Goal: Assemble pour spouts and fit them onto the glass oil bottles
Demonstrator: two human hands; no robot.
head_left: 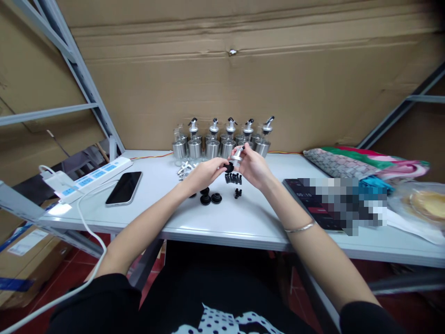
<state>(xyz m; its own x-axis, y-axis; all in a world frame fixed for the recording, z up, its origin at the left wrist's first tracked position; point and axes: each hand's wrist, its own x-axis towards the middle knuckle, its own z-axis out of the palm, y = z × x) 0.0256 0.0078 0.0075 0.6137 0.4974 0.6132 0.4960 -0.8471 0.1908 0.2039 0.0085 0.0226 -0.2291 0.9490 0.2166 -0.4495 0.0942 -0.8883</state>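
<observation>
1. left hand (208,174) - thumb and fingertips pinching a black ribbed stopper (228,167) by its edge; a rim grip like this seems right, leaves the mating face free.
2. right hand (255,167) - fingers curled round a silver pour spout (236,160), thumb side toward the left hand; how hard they press, cannot tell.
3. both parts held up over the table (222,227), spout just above and beside stopper; touching or a hair apart, can't tell at this size.
4. step in hand looks like lining up the two parts; best to keep spout and stopper on one axis, since a tilted start would likely seat crooked.
5. steady the spout by its round base, not its lever - the thin end probably takes side load badly.
6. press straight and evenly; rubbery-looking ribs may slip or fold if pushed from one side.
7. directly below the hands: a row of small black pegs (233,178), with a smaller black cluster (238,193) nearer the body; keep wrists high so nothing gets knocked.
8. by the left forearm, loose black stoppers (210,196) in front and a pile of silver parts (186,170) beyond the hand - mind the sleeve side when reaching.
9. farther back, glass-and-steel bottles (212,149) stand against cardboard (243,93); right knuckles are close in front, so work slightly toward the body.
</observation>
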